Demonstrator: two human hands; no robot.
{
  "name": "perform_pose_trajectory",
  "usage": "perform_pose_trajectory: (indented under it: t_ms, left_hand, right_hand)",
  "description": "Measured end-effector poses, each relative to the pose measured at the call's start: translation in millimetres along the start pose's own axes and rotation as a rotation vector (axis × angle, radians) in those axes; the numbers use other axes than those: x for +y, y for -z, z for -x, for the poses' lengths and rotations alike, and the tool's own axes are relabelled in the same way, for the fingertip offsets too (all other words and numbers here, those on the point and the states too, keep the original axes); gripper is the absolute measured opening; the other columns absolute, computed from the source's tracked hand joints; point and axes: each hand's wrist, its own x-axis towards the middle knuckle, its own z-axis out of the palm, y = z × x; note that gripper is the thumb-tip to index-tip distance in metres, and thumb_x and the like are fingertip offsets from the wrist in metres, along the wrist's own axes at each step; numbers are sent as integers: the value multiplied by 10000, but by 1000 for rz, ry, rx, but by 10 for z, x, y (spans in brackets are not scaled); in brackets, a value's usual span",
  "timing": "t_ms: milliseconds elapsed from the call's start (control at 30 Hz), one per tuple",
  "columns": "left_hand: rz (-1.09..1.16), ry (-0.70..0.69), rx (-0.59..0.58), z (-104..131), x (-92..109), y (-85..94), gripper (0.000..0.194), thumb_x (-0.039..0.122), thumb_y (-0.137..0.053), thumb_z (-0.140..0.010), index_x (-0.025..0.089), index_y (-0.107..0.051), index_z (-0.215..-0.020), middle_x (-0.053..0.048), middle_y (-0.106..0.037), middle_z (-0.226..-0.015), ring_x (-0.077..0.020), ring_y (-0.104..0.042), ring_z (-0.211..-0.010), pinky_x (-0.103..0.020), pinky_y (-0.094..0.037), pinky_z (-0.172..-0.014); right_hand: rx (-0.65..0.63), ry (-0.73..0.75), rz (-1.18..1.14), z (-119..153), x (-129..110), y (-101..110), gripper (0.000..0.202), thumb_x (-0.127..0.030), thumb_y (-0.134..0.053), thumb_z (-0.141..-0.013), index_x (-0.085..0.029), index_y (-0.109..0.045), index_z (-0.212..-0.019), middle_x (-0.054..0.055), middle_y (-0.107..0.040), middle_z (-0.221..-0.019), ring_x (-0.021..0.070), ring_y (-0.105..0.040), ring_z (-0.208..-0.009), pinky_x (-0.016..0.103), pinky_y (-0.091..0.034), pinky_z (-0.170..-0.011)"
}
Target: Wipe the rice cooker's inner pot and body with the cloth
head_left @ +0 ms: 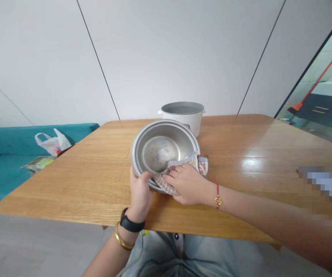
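Note:
A round metal pot (160, 148) is tilted toward me over the wooden table, its inside showing. My left hand (141, 192) grips its lower left rim, thumb over the edge. Bunched under my right hand (187, 182) is a patterned cloth (202, 165), pressed on the pot's lower right rim and inner wall. The fingers of my right hand are closed on the cloth. Just behind the pot stands a white cooker body (195, 123) with a grey inside, partly hidden by the pot.
The wooden table (249, 146) reaches back to a white wall. A blurred-out object (330, 184) lies at its right. On the teal sofa (4, 142) at the left are a white plastic bag (53, 142) and some papers. A red broom (322, 77) stands far right.

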Motion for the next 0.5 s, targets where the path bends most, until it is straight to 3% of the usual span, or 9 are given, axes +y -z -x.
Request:
perform_pose_trajectory:
  t_ms: [100,167,233,333,433,500]
  left_hand:
    - [-55,2,-42,-82,116,-39,425,73,-621,-496,205,-600,-899,46,-633,-765,-120,-561,-673,-194,-452,-600]
    - [-99,25,-89,-100,185,-69,416,72,-594,-476,198,-604,-873,46,-617,-731,-119,-534,-640,-188,-425,-545]
    - [-127,56,-133,-95,234,-109,426,72,-572,-460,192,-609,-866,42,-605,-713,-121,-520,-632,-186,-410,-520]
    - [-142,107,-199,-80,281,-183,463,70,-552,-447,186,-621,-890,33,-603,-722,-130,-537,-656,-186,-414,-525]
    - [-144,198,-264,-82,337,-234,502,73,-547,-443,189,-635,-924,32,-599,-719,-132,-546,-636,-190,-417,-522]
    - [-127,222,-279,-104,390,-239,508,70,-553,-438,188,-641,-925,33,-599,-707,-130,-543,-613,-196,-421,-518]
  right_hand:
    - [-127,47,-31,-10,269,52,632,-696,-515,-868,-175,-672,-1188,143,-737,-1033,286,-672,-918,412,-422,-844]
    - [-201,26,73,-30,527,89,564,-641,-463,-923,-176,-722,-1111,135,-753,-981,288,-677,-954,446,-412,-913]
    - [-225,21,252,-94,796,154,491,-551,-526,-914,-141,-747,-1071,155,-754,-1024,320,-648,-1082,490,-370,-1023]
    - [-175,125,452,-272,1104,297,515,-385,-642,-852,-63,-669,-1254,191,-622,-1362,309,-481,-1358,434,-238,-1190]
    - [-134,277,442,-437,1173,392,557,-269,-570,-911,-87,-520,-1436,132,-445,-1554,210,-353,-1463,348,-162,-1237]
    - [-89,305,375,-467,1082,376,572,-328,-562,-937,-154,-488,-1476,101,-446,-1558,232,-350,-1464,399,-158,-1243]
